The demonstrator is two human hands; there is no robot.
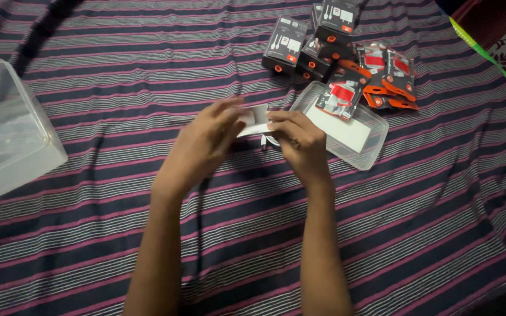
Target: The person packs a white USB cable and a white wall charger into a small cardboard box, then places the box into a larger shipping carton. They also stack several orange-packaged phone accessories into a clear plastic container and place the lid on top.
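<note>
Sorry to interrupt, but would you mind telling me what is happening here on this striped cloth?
A person's left hand and right hand together hold a small white piece, perhaps card or a small box, above a striped cloth; the left hand is blurred. Just beyond sits a shallow clear tray, with a pile of small black and orange retail boxes behind it. A larger clear plastic container stands at the left.

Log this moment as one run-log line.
left hand: on white card | right hand: on card | tray: right | boxes: behind
</note>
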